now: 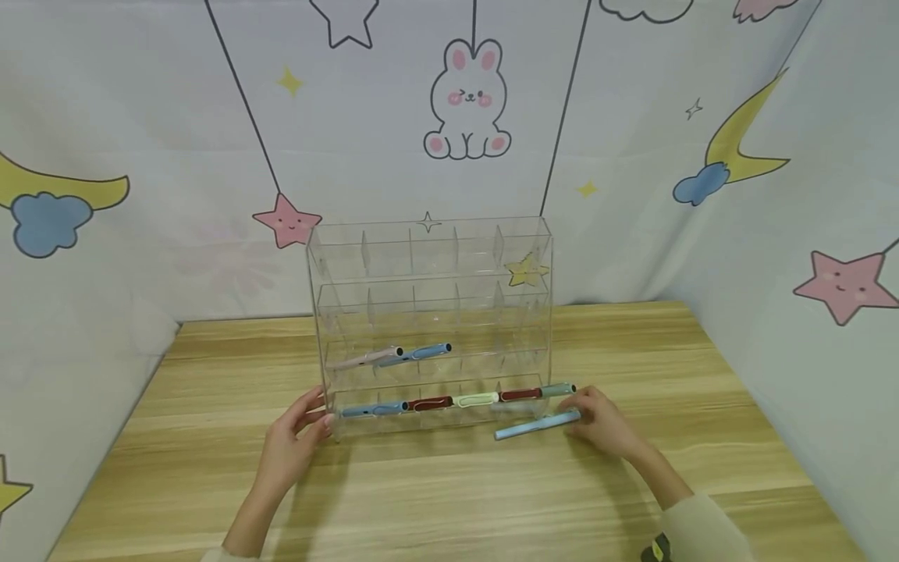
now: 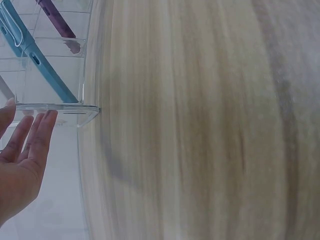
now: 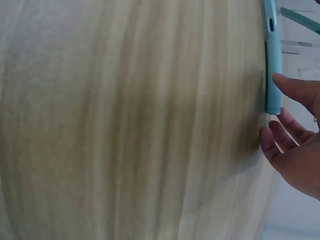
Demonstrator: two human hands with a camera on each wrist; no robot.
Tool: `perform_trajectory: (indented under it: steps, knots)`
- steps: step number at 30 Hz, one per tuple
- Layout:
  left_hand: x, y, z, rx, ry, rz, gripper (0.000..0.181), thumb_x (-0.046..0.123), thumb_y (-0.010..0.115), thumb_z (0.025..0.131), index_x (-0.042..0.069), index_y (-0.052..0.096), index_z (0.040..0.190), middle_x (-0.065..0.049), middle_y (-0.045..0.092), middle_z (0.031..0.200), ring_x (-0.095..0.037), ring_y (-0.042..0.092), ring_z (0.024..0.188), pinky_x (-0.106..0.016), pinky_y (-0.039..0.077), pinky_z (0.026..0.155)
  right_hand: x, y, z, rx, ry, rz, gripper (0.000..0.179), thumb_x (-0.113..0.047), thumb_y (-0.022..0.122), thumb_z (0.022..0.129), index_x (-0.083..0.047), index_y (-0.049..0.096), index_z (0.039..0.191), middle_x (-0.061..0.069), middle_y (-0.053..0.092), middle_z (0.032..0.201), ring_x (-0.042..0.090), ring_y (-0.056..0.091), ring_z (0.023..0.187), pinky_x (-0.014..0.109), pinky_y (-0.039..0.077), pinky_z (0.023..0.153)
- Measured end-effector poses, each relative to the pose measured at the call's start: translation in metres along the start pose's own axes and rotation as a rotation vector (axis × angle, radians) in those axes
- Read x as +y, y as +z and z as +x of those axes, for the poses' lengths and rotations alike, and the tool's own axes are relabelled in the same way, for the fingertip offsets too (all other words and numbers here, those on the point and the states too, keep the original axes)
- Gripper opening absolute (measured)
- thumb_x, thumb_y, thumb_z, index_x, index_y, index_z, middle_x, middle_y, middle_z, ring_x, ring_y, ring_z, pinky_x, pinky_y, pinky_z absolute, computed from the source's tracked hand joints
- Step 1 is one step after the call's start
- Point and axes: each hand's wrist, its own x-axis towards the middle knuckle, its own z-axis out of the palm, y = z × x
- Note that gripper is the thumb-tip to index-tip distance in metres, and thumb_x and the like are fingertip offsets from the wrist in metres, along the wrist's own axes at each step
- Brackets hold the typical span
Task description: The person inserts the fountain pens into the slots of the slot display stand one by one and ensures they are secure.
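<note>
A clear acrylic rack (image 1: 430,261) with several tiers of compartments stands on the table. My left hand (image 1: 291,437) is at its lower left corner, with extended fingertips against the side panel (image 2: 55,107). At the rack's lower right, my right hand (image 1: 605,425) pinches one end of a light blue pen (image 1: 534,426) between thumb and fingers. The pen lies nearly level in front of the bottom tier, pointing left. That tier holds a blue pen (image 1: 372,409), a dark red pen (image 1: 431,403), a pale green pen (image 1: 477,400), another dark red pen (image 1: 521,394) and a grey-green pen (image 1: 558,389).
One tier up, a pale pink pen (image 1: 365,358) and a blue pen (image 1: 416,354) lie tilted at the left. The upper tiers show only clear dividers. A wood-grain table (image 1: 435,499) extends around the rack, with a printed white curtain (image 1: 379,140) behind.
</note>
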Motion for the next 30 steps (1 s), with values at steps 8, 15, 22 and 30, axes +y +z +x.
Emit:
perform_trajectory:
  steps: [8,15,22,30]
  knots:
    - [0.0015,0.0000,-0.0009,0.002,-0.003,-0.004,0.043,-0.004,0.059,0.086,-0.007,0.047,0.127,-0.029,0.054,0.114,0.003,0.054,0.088,-0.021,0.055,0.068,0.0031,0.0095,0.0003,0.057,-0.014,-0.033,0.022,0.004,0.070,0.075,-0.002,0.066,0.096,0.012,0.052,0.099,0.024,0.046,0.088,0.028,0.041,0.071]
    - [0.0026,-0.0001,-0.0012,-0.002,-0.004,-0.005,0.043,-0.004,0.059,0.086,-0.008,0.047,0.127,-0.029,0.054,0.113,0.003,0.054,0.088,-0.022,0.055,0.068,0.0050,0.0107,-0.0008,0.043,-0.005,-0.034,0.017,0.005,0.070,0.074,-0.006,0.066,0.086,0.006,0.052,0.093,0.020,0.045,0.084,0.025,0.040,0.068]
    - [0.0026,0.0000,-0.0010,-0.003,-0.008,-0.005,0.043,-0.004,0.059,0.086,-0.007,0.047,0.127,-0.029,0.054,0.114,0.003,0.054,0.088,-0.023,0.055,0.069,0.0056,0.0089,-0.0044,0.029,-0.035,-0.028,0.015,0.002,0.070,0.075,-0.008,0.066,0.086,0.002,0.057,0.091,0.022,0.049,0.087,0.028,0.044,0.074]
    - [0.0021,-0.0003,-0.0005,-0.005,-0.021,-0.006,0.043,-0.003,0.059,0.086,-0.007,0.047,0.127,-0.029,0.054,0.115,0.004,0.053,0.088,-0.024,0.055,0.069,0.0091,0.0023,-0.0088,-0.031,-0.053,-0.037,0.016,-0.001,0.069,0.077,-0.009,0.067,0.090,0.000,0.061,0.093,0.021,0.055,0.089,0.029,0.048,0.079]
